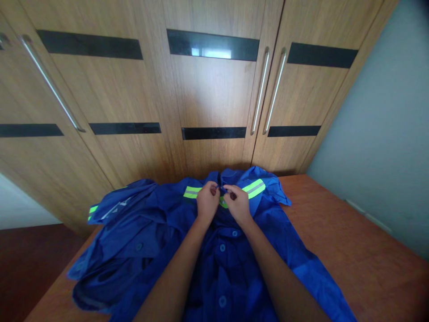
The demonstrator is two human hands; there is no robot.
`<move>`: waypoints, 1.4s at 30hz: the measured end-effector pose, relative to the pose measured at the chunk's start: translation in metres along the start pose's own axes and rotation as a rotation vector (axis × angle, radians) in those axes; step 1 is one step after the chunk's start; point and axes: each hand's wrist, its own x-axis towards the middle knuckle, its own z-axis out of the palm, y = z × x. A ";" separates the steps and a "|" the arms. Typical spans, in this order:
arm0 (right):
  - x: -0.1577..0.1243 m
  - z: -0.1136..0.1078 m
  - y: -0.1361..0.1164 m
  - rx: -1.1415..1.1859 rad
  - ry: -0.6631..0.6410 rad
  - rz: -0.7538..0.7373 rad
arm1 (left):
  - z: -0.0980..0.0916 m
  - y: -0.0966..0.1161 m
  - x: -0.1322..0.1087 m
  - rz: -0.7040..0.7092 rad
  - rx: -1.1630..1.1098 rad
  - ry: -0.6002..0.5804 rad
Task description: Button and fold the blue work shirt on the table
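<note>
"How far along?"
"Lower front of the blue jacket (237,273) looks closed, I'd judge; buttons (223,247) run down it. Collar (229,173) end seems left; I can't tell what's fastened under the fingers."
"Hands?"
"Left hand (208,199) and right hand (238,201) near each other, both pinching cloth just below the collar."
"Jacket?"
"On the reddish desk (321,214), by the cabinet (214,98). Creased, yellow-green strips (255,188). Rumpled blue cloth (127,232) left; I can't tell if it's separate."
</note>
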 end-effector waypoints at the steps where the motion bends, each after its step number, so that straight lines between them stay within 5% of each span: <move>1: -0.002 0.002 0.000 -0.015 -0.021 -0.016 | 0.001 -0.003 0.000 -0.006 -0.029 -0.018; 17: -0.002 0.003 0.013 -0.062 0.005 0.043 | 0.004 -0.015 0.001 -0.058 -0.275 -0.133; 30: 0.000 -0.002 0.012 -0.254 -0.145 -0.001 | 0.008 -0.010 -0.004 -0.057 -0.172 -0.053; 42: -0.009 -0.006 -0.002 -0.512 -0.333 -0.033 | 0.008 -0.011 0.001 -0.110 -0.301 -0.147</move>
